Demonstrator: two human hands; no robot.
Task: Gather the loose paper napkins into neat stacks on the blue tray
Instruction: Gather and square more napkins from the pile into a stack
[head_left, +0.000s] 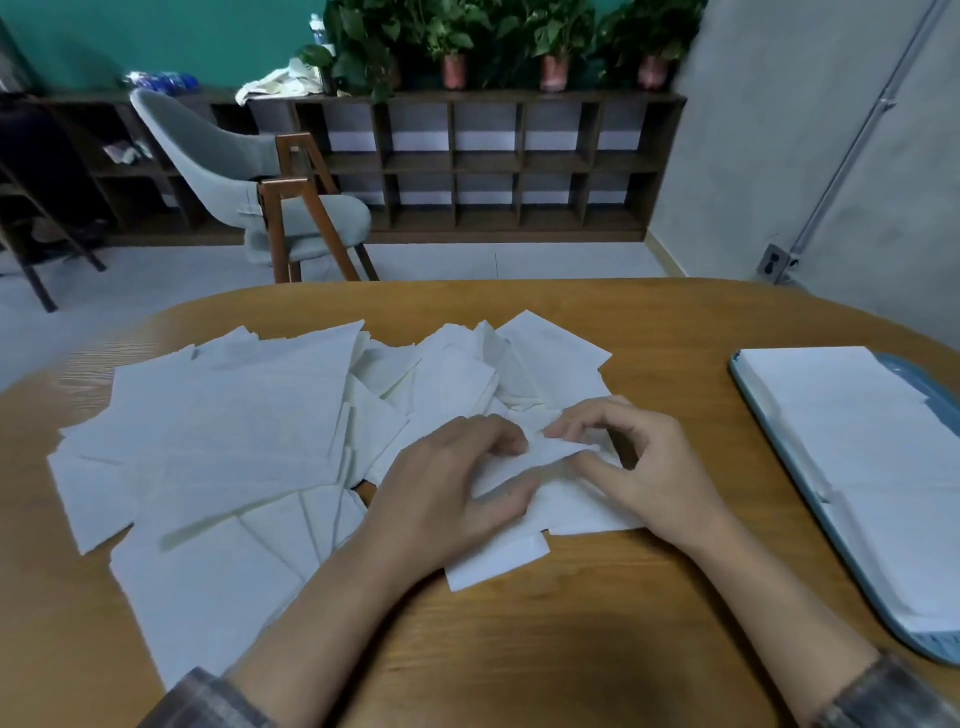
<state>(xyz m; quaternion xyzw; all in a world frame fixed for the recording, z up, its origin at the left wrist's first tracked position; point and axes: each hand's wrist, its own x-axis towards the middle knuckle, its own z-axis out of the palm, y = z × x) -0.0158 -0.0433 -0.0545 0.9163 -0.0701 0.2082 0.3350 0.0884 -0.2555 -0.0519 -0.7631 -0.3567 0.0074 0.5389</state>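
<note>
Several loose white paper napkins (234, 447) lie scattered and overlapping across the left and middle of the wooden table (597, 623). My left hand (452, 488) and my right hand (634, 467) meet at the pile's right end, and both pinch one crumpled napkin (550, 457) between fingers and thumb. More flat napkins lie under the hands. At the far right sits the blue tray (810, 499), which carries neat stacks of white napkins (872, 457) along its length.
A grey chair (249, 171) with wooden legs stands beyond the table's far edge. Behind it runs a dark cubby shelf (467, 166) topped with potted plants. A grey wall with a socket (774, 262) rises at the right.
</note>
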